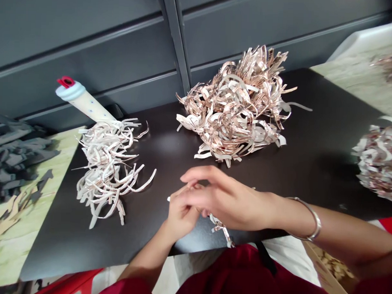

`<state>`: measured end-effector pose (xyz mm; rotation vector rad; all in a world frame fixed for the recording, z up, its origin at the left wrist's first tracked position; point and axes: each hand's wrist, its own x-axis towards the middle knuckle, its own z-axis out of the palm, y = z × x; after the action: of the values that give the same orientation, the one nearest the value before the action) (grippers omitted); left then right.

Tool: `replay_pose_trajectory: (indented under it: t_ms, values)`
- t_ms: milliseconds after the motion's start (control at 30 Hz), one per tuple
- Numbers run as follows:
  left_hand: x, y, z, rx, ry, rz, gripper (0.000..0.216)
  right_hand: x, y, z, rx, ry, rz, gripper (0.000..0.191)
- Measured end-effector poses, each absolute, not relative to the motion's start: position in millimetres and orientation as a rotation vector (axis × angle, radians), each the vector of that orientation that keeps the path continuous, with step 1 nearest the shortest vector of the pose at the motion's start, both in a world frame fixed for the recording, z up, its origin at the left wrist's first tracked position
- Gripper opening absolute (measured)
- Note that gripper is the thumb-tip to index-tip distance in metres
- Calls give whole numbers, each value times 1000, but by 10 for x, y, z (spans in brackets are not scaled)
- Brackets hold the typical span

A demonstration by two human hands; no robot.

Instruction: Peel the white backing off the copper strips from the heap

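My two hands meet over the front middle of a black board (312, 138). My right hand (226, 197), with a silver bangle on its wrist, lies across my left hand (181, 213). Both have their fingers curled and pinched together around thin paper strips (221, 228), which hang out below the right palm. A big heap of shiny rose-gold curled strips (237, 105) lies just beyond the hands. A smaller pile of whitish strips (107, 163) sits to the left.
A white bottle with a red cap (80, 98) leans behind the left pile. Dark cut shapes (12, 157) cover the surface at far left. Another strip bundle (380, 160) lies at the right edge. A dark panelled wall stands behind.
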<state>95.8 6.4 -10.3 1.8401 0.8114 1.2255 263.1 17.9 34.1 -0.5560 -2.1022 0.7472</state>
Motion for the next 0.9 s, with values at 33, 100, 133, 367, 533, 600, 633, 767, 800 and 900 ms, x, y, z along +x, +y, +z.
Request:
replay_pose_trajectory:
  t_ms: [33,100,133,367,533,600,633,767,800,900]
  values:
    - [962,56,-131,1755,775,1233,21,2644,180,303,-529,-2043,640,28]
    - [963,41,-182,1577,700,1231,16,2671,181,247,-551,-1929,509,19]
    - [961,37,-202,1505,674,1223,15,2684,180,231,-585,-1907,486,14]
    - [947,37,-223,1404,645,1178,16,2702,198,261,-595,-2085,286,21]
    - [944,44,-230,1386,635,1161,23,2707,246,370,-569,-2254,139,28]
    - [938,47,-232,1395,640,1136,22,2712,266,407,-541,-2330,94,29]
    - [935,48,-231,1407,653,1123,21,2714,275,420,-531,-2364,74,30]
    - [927,53,-228,1425,674,1094,20,2708,300,413,-525,-2443,29,32]
    - [926,56,-229,1403,655,1105,19,2705,301,397,-524,-2451,33,33]
    - [922,75,-238,1319,594,1153,14,2697,293,320,-553,-2444,47,29]
